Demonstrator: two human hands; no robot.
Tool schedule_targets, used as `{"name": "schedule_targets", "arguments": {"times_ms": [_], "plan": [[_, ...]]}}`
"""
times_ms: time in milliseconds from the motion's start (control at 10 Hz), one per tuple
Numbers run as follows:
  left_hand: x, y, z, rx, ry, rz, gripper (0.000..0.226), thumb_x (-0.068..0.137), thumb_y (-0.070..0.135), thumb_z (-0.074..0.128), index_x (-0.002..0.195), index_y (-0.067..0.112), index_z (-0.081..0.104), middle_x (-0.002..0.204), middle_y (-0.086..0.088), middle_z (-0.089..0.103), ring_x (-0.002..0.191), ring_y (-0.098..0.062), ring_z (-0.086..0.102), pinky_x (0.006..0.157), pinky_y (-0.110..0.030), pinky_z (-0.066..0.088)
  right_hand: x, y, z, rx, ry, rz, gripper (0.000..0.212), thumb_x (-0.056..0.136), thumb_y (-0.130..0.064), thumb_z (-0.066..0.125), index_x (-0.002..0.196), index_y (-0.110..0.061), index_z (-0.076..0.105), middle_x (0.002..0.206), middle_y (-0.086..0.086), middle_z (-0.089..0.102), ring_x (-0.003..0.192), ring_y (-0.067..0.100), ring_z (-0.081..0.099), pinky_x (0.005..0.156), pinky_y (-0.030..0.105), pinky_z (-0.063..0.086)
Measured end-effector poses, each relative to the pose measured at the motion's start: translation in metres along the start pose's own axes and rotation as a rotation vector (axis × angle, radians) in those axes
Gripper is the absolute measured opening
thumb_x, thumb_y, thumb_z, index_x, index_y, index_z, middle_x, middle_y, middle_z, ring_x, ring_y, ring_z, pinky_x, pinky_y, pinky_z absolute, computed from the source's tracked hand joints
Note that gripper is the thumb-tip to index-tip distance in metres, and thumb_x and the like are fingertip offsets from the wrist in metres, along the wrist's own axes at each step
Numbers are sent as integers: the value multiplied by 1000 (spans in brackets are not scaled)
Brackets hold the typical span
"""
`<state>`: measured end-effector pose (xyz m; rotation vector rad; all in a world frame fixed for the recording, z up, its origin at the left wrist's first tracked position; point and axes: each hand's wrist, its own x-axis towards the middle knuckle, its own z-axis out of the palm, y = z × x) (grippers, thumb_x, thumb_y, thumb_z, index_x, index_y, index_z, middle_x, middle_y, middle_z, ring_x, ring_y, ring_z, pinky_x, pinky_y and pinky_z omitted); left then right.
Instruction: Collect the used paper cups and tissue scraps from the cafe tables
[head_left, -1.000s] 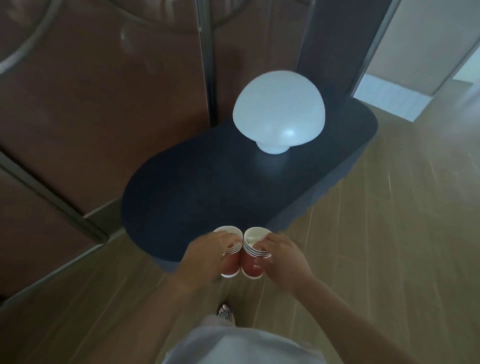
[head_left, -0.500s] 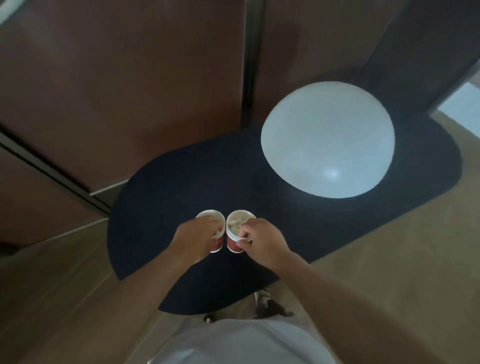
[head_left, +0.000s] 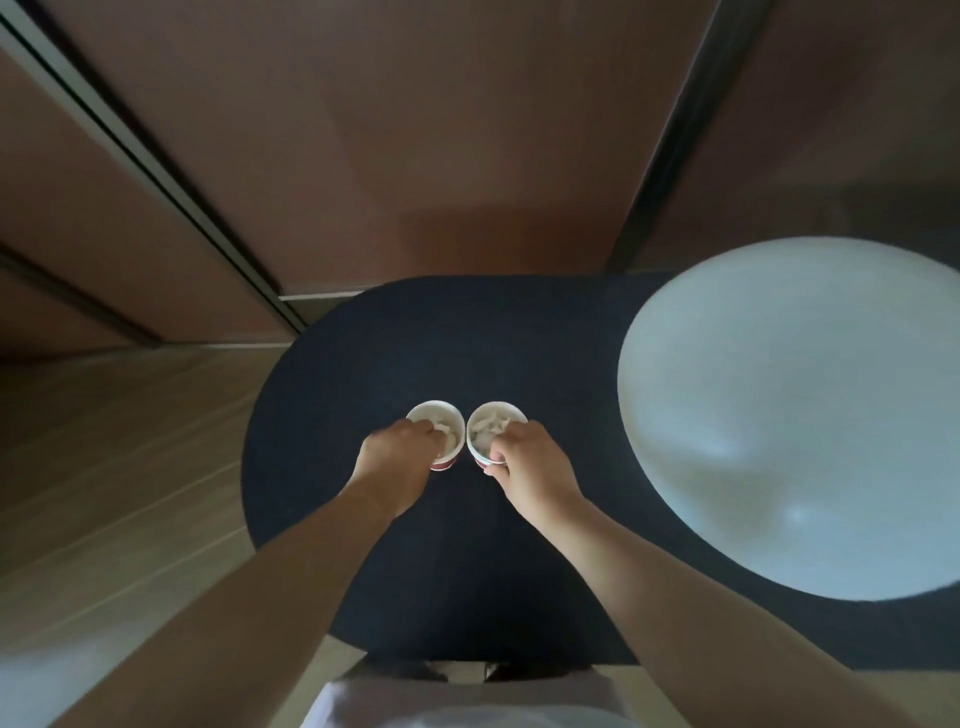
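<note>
Two red paper cups with white rims stand side by side over the dark oval table (head_left: 363, 364). My left hand (head_left: 397, 457) grips the left cup (head_left: 447, 423) at its rim, fingers curled over the near edge. My right hand (head_left: 524, 462) grips the right cup (head_left: 491, 423) the same way. White tissue scraps (head_left: 485, 431) fill the inside of the right cup, and pale scraps show inside the left cup too. Whether the cup bottoms touch the tabletop is hidden by my hands.
A large white dome lamp (head_left: 789, 415) stands on the right half of the table, close to my right arm. Brown wall panels (head_left: 415, 130) rise behind the table. Pale wood floor (head_left: 104, 441) lies to the left.
I have moved closer, and both hands have carried the cups from the table's near edge to over its middle. The lamp now looms larger at the right.
</note>
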<state>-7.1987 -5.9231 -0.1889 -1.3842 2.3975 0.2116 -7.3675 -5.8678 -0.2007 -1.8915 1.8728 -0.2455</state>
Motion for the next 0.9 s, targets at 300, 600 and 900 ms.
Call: {"name": "schedule_targets", "arguments": {"times_ms": [300,600,900], "plan": [[3,15,35,-92,-81,-127,36,85,11,54,116,28,53,109,6,57,98,-18,58,70,-28,47,2,23,17,-113,-152,-16,20,85,-14,61,103,-9,61,107,4,60,99,24,51,75,33,49],[-3,26,45,-129,-47,-111,30,87,16,54,114,29,55,109,7,61,100,-17,58,75,-29,50,-3,27,25,-99,-151,-29,17,90,-12,52,105,-11,59,112,2,56,106,23,45,80,32,42],[-40,21,38,-228,41,-71,23,89,27,52,111,30,57,109,8,61,102,-17,57,76,-29,45,-25,-4,23,-99,-97,26,26,90,-12,51,114,-17,58,117,-1,55,112,20,46,76,31,45]]}}
